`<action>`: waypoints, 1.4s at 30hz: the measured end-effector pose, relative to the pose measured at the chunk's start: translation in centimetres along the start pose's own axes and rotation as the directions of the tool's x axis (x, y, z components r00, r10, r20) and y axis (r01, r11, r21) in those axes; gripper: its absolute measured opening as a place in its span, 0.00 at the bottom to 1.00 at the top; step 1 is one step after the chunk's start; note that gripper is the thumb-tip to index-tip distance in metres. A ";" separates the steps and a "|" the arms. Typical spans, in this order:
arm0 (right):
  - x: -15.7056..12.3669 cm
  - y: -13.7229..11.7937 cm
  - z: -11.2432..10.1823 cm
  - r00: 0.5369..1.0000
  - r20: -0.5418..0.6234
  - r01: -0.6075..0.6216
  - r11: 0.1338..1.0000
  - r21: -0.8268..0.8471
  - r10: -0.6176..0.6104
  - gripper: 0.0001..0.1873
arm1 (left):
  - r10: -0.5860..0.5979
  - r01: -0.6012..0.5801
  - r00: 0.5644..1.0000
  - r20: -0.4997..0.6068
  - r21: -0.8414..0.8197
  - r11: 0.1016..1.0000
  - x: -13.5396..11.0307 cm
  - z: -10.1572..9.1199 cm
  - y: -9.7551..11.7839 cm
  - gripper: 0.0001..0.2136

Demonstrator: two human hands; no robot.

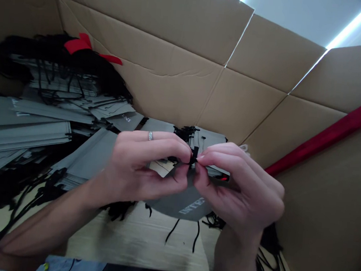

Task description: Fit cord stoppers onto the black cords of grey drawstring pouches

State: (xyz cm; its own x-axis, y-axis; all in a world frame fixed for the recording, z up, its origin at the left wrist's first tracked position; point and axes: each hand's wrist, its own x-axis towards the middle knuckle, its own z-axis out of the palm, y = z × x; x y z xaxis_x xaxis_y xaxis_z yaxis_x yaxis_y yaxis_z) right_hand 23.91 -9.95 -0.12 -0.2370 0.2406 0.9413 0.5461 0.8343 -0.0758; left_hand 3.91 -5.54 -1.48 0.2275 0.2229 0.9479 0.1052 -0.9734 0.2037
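My left hand (139, 168) and my right hand (239, 187) meet in the middle of the view, fingers pinched together on a thin black cord (193, 157). The cord belongs to a grey paper bag (187, 203) with white lettering, which hangs curved beneath both hands. A ring sits on one finger of my left hand. Loose black cord ends dangle below the bag over the cardboard floor.
Stacks of flat grey bags (26, 128) with black cords lie at the left. A heap of black cords with a red ribbon (81, 44) sits behind them. More grey bags (210, 140) lie behind my hands. Cardboard walls (183, 34) surround the space; a red strip (329, 133) runs at the right.
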 end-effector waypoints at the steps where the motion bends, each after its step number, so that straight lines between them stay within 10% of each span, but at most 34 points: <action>1: 0.0 0.0 0.1 1.000 -0.005 -0.009 1.000 0.011 0.009 0.15 | -0.032 0.033 0.999 0.009 -0.044 0.998 0.0 0.0 -0.2 0.10; 10: 0.1 0.1 0.3 0.996 -0.059 -0.068 0.996 0.066 0.072 0.15 | -0.160 0.184 0.983 0.094 -0.374 0.909 0.7 0.0 -1.0 0.12; 15: 0.1 0.1 0.1 0.990 -0.132 -0.057 0.998 -0.033 0.052 0.18 | -0.270 0.407 0.871 0.410 -0.297 0.864 1.3 -0.7 -0.3 0.02; 24: -0.2 1.1 -1.9 0.941 0.245 -0.286 0.934 0.213 0.232 0.23 | -0.198 0.227 0.884 0.424 -0.018 0.974 1.1 -1.0 -0.2 0.10; 27: 0.0 1.3 -2.3 0.942 0.262 -0.257 0.954 0.158 0.210 0.10 | -0.153 0.182 0.885 0.440 -0.024 0.983 1.1 -1.0 -0.1 0.11; 42: -0.6 2.4 -2.0 0.952 0.280 -0.255 0.822 0.509 0.122 0.08 | 0.112 0.153 0.792 0.600 -0.372 0.916 0.9 -2.7 -1.4 0.10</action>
State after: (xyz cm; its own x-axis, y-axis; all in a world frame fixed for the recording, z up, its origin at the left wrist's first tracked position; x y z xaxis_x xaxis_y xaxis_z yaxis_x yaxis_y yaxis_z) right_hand 26.95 -9.12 -0.17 -0.3843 0.4697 0.7948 0.1001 0.8770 -0.4699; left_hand 1.38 -4.09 -0.26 0.7732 0.0998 0.6263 -0.2288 -0.8771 0.4222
